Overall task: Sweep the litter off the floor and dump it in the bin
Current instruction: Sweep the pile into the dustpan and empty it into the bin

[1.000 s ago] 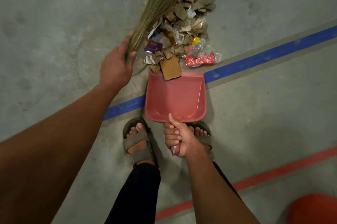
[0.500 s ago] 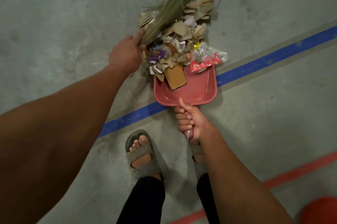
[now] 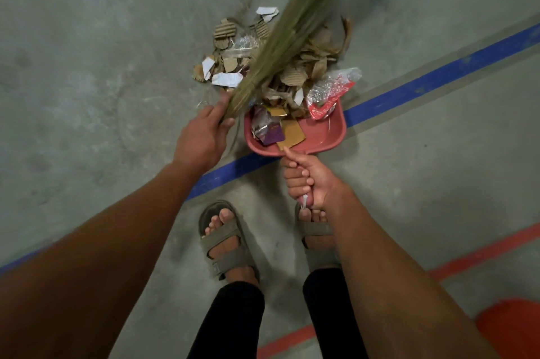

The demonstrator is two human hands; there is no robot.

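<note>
Litter, mostly torn cardboard and wrappers, lies heaped at the mouth of the red dustpan, with a few scraps already inside it. Behind the dustpan, the right hand wraps its handle, likely bracing the lip against the floor. Left of the dustpan, the left hand grips the grass broom, angled across the heap, apparently to drag it inward.

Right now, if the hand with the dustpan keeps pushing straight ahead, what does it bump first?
Probably the litter pile: the right hand points the dustpan straight into it, with some scraps already inside.
</note>
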